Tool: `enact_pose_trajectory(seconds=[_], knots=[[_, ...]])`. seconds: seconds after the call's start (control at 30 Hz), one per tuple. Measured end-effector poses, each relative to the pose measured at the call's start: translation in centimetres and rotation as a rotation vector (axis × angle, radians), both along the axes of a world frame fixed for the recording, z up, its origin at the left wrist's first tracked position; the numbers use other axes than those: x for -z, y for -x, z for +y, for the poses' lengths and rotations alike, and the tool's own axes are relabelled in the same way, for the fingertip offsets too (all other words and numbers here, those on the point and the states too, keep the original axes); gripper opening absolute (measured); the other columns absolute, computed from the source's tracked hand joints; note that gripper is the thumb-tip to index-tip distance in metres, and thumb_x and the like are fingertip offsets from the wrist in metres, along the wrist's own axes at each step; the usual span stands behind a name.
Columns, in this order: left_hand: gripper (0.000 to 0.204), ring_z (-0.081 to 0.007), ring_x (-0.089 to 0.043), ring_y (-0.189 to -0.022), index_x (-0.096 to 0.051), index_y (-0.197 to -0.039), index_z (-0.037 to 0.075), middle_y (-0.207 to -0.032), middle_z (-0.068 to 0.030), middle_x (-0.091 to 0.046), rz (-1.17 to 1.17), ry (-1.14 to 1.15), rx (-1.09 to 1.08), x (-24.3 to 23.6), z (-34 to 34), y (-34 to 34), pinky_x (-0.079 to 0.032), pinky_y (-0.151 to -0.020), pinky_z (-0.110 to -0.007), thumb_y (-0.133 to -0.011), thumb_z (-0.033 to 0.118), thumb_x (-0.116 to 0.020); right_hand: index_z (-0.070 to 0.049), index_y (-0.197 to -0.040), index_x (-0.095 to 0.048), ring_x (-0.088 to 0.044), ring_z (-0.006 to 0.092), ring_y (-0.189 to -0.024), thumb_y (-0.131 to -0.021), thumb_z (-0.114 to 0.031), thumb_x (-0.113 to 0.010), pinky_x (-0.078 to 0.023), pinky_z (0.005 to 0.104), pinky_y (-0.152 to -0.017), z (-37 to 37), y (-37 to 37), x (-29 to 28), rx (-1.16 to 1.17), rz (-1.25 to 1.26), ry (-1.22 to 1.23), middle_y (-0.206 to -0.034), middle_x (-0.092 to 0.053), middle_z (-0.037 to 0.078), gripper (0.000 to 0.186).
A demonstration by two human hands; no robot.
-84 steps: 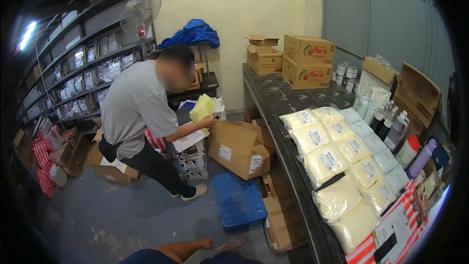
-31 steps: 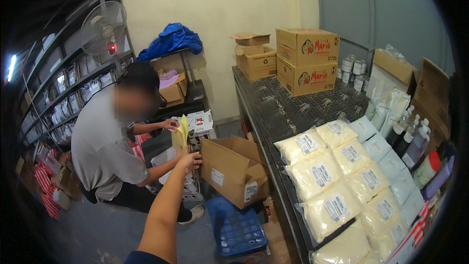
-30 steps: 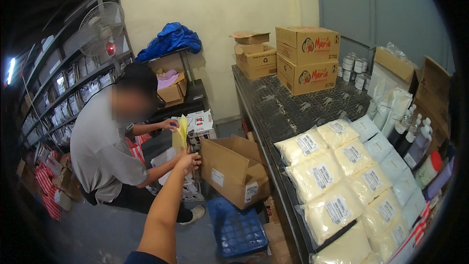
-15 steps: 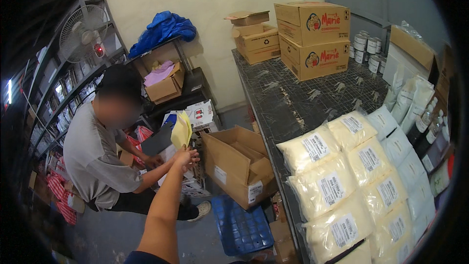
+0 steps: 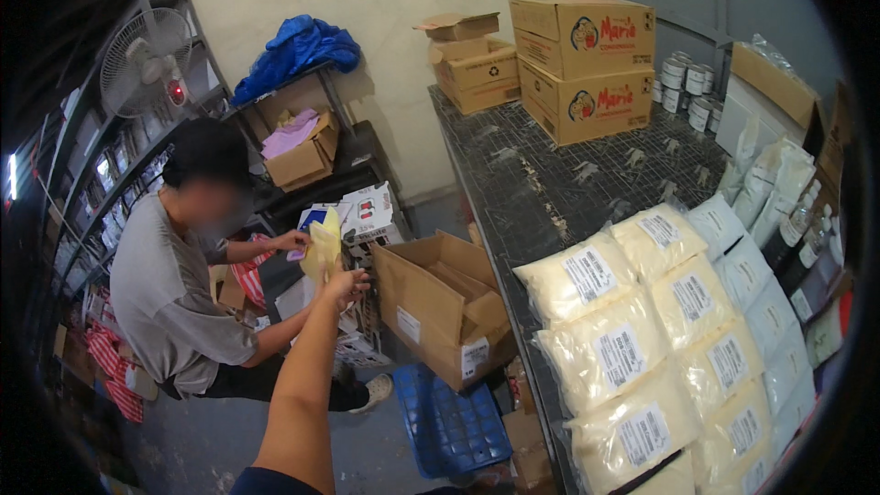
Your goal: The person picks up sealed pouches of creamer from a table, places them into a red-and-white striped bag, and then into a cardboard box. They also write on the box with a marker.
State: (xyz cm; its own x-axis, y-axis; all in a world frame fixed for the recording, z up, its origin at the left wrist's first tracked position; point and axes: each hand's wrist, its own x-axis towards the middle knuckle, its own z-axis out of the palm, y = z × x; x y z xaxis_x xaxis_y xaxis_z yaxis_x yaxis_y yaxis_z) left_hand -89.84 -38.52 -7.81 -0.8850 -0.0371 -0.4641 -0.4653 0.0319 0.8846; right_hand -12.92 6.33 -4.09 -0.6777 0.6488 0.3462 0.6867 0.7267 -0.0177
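Note:
My left hand [image 5: 343, 286] reaches out from the lower edge, closed around the bottom of a thin pale yellow sheet [image 5: 323, 247]; whether it is paper or a bag cannot be told. A seated co-worker [image 5: 183, 293] in a grey shirt is beside it, one hand [image 5: 295, 240] close to the sheet's left side. The co-worker's other hand is hidden behind my forearm. Under and behind the sheet are white printed cartons [image 5: 371, 211]. Just right of my hand stands an open brown carton [image 5: 431, 312]. My right hand is out of the picture.
At right, a dark-topped table [image 5: 513, 183] bears several labelled pale yellow bags [image 5: 623, 357], stacked cartons [image 5: 587, 64], tins [image 5: 687, 82] and bottles [image 5: 797, 229]. A blue plastic crate [image 5: 449, 426] lies on the floor. A fan [image 5: 147, 64] and shelves are at left.
The yellow sheet has shifted slightly left and looks more crumpled. The co-worker's hand has risen from lower down to beside it. My left hand keeps its grip.

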Motion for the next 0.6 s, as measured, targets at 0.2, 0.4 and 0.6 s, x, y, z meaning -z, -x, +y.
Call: enact_pose_trajectory(seconds=[0.2,0.4,0.6], knots=[[0.089,-0.0195,-0.064,-0.083,-0.008,-0.163,0.023,-0.111,-0.0115,-0.067,0.089,0.038,0.127,2.2,6.5,-6.4,-0.054,-0.072,-0.035,-0.094,0.003,-0.06,-0.012,-0.075,-0.06,-0.059,0.0393,-0.09,-0.092,-0.037,-0.068,-0.046,0.0565,-0.08,0.5,-3.3,4.5,0.018,0.142,-0.122,-0.083,-0.062,0.011,0.031],[0.045,-0.0164,-0.064,-0.096,-0.056,-0.14,0.01,-0.116,-0.0076,-0.067,0.429,0.208,0.667,4.9,17.4,-20.3,-0.051,-0.082,-0.031,-0.096,0.003,-0.06,-0.008,-0.065,-0.048,-0.046,0.0342,-0.08,-0.069,-0.018,-0.076,-0.033,0.0457,-0.076,1.1,-3.6,4.3,0.105,0.178,0.004,-0.074,-0.047,0.011,0.03],[0.027,-0.0271,-0.062,-0.11,-0.069,-0.112,0.002,-0.115,-0.0139,-0.065,0.891,-0.035,0.97,-2.2,31.3,-36.9,-0.049,-0.095,-0.036,-0.086,-0.002,-0.064,-0.012,-0.07,-0.062,-0.052,0.0301,-0.079,-0.071,-0.026,-0.082,-0.035,0.0443,-0.074,0.9,-3.3,1.4,0.153,0.139,0.053,-0.075,-0.053,0.005,0.024]])
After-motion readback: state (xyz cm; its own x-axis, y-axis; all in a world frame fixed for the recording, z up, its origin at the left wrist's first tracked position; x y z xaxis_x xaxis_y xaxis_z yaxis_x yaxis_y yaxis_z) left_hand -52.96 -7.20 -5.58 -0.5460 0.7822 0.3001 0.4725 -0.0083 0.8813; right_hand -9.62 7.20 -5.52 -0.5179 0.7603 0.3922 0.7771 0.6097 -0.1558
